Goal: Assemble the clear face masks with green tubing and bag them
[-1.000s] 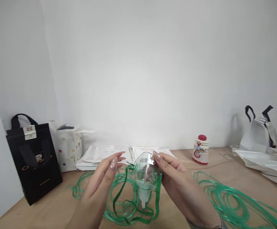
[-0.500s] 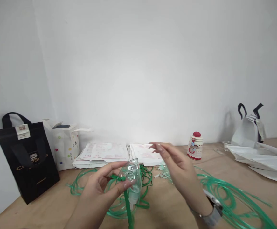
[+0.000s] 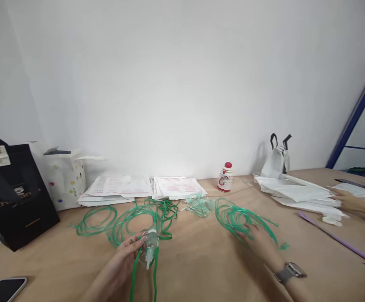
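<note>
A: Where's the clear oxygen mask (image 3: 150, 243)?

B: Near seven o'clock from the middle of the view, pinched at its left rim by the left hand (image 3: 127, 253).

A: Why by the rim?

B: My guess is that it leaves the rest uncovered — the pale nozzle (image 3: 148, 262) points to six o'clock, and the green strap (image 3: 134, 272) trails the same way, unsnagged.

A: And what lies around it?

B: A green tubing coil (image 3: 116, 233) at eleven o'clock from the mask, tangled dark green straps (image 3: 166, 209) at one, and a clear heap of masks (image 3: 199, 206) at two. Probably sorted by kind, so each is quick to find.

A: How are the hands posed?

B: Left: thumb and fingers closed on that rim, forearm rising from seven. Right hand (image 3: 254, 240): reaching in from five, fingers partly curled at the right-hand tubing coil (image 3: 232, 220) — blurred, so I can't tell whether it grips
</note>
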The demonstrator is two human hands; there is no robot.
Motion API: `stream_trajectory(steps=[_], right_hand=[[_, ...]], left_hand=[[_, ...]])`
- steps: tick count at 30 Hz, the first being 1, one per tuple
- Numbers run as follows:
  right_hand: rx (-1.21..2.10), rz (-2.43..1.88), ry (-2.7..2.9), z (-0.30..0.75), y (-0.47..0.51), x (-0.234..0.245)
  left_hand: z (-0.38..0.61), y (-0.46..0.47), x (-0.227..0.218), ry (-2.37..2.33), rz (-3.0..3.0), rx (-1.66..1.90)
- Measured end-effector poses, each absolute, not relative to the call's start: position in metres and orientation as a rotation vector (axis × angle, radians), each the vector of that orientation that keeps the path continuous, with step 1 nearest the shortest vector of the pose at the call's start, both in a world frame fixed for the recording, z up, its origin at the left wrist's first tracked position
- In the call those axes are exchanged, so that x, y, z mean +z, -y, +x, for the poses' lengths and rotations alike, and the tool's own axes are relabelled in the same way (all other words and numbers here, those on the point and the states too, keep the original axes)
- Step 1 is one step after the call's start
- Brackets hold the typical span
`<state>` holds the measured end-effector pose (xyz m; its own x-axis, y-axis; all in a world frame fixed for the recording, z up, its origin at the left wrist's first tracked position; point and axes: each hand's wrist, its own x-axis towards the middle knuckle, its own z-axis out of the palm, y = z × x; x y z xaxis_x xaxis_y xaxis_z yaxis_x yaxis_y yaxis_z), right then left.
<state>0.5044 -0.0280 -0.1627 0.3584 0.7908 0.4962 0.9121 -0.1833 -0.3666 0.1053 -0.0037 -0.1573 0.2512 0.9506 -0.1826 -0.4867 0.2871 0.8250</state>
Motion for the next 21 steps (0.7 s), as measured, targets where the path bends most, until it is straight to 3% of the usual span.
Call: stream_trajectory(steps=[4,10,21], right_hand=[[-0.169,-2.090,1.468,0.498,0.035,-0.189],[-0.022,-1.809,1.495,0.502,0.040,-0.189],[-0.120,-1.965,0.912,0.544,0.026,-0.086]], left_hand=[[0.106,0.013,-0.152,-0.762,0.723,1.100],[0.099,0.012,-0.156,-0.709,0.754,1.113],[0.084,0.003,-0.154,-0.685,0.666,1.217]])
